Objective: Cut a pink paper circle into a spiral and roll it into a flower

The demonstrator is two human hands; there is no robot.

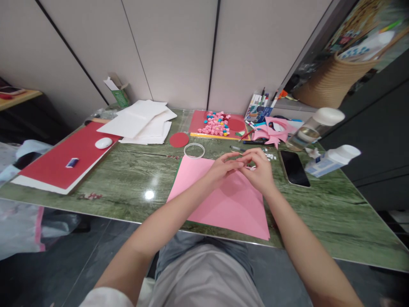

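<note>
Above the far right part of a pink sheet of paper (220,200), my two hands meet with their fingertips together. My left hand (224,167) is closed in a pinch, its thumb and forefinger reaching toward the other hand. My right hand (259,169) also pinches, fingers curled. Whatever sits between the fingertips is too small to name. Just beyond the hands lie a pen (237,149) and small white scraps (270,156), partly covered by the right hand. A white ring (194,150) rests at the pink sheet's far edge, near a red paper disc (179,140).
Folded pink pieces (217,123) lie on red card at the back. To the right stand a clear bottle (315,128), a white bottle (334,160) and a phone (294,168). White sheets (140,119), red paper (57,157) and a mouse (104,143) occupy the left.
</note>
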